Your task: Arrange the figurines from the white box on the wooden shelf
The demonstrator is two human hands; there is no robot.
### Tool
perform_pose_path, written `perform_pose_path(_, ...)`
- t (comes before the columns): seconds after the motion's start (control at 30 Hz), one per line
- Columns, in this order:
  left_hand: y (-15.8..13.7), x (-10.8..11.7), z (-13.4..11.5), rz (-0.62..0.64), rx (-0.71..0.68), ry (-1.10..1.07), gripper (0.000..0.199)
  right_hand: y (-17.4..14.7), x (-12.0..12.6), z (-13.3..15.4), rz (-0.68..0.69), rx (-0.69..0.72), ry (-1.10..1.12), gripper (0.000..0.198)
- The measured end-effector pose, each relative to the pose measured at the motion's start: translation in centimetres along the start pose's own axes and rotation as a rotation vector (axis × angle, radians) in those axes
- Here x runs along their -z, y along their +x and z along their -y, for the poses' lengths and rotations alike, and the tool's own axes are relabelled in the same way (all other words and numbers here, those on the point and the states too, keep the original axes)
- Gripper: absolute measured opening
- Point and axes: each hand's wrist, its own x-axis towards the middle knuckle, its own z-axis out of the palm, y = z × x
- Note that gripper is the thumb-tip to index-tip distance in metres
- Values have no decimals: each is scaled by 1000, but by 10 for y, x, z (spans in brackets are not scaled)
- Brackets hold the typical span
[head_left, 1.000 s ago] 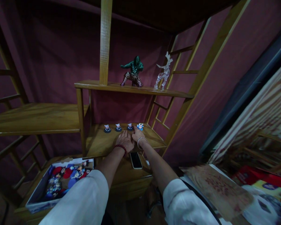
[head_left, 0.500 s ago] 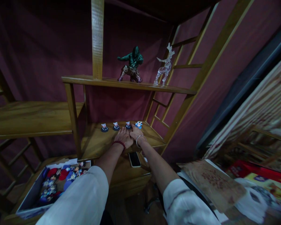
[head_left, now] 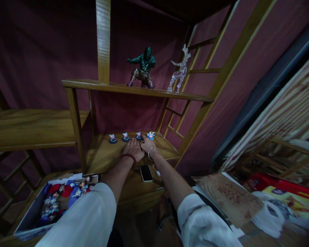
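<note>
Four-legged shelving holds a row of several small figurines on its lower shelf (head_left: 100, 156). Three look alike, pale-headed on dark round bases: a left one (head_left: 113, 138), a middle one (head_left: 126, 137) and a third one (head_left: 139, 136). At the row's right end is a blue-and-white figurine (head_left: 150, 135). My left hand (head_left: 134, 149) lies flat, fingers stretched toward the third figurine's base. Beside it, my right hand (head_left: 146, 144) reaches between the third and the blue-and-white figurine, index finger extended; its other fingers are partly hidden. Whether either hand touches a figurine is unclear.
A box (head_left: 28, 224) of small figures stands at lower left. A phone (head_left: 146, 173) lies just below the shelf. Above are a green-clad crouching statue (head_left: 144, 67) and a clear deer figure (head_left: 179, 73). Cardboard (head_left: 229, 195) and a plastic bag (head_left: 269, 218) lie at right.
The view has shifted slightly, so everything sits a little further left and higher. Both hands keep nearly the same place by the third figurine.
</note>
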Motion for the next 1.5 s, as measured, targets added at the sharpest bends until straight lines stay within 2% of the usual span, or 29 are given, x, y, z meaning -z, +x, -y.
perform_pose_path(0.2,0,1,-1,-10,-2,2,58,-1,-1,-1,-15,27,5,50)
perform_pose_path(0.5,-2,1,-1,-25,15,-1,58,-2,0,0,-28,-12,47,53)
perform_pose_path(0.7,-2,-2,1,-13,-12,22,61,-1,-5,-3,-66,-40,58,55)
perform_pose_path(1.0,-12,-4,2,-63,-47,42,58,-12,-6,-5,-95,-59,131,51)
perform_pose_path(1.1,-18,-3,2,-76,-71,38,55,-20,-6,-3,-143,-81,210,49)
perform_pose_path(1.23,-27,1,2,-109,-94,31,49,-32,-3,0,-265,-147,302,36)
perform_pose_path(1.33,-36,5,4,-163,-74,16,44,-42,-1,6,-300,-95,358,28)
perform_pose_path(1.5,-53,15,10,-215,79,1,33,-51,-6,23,-155,73,401,23)
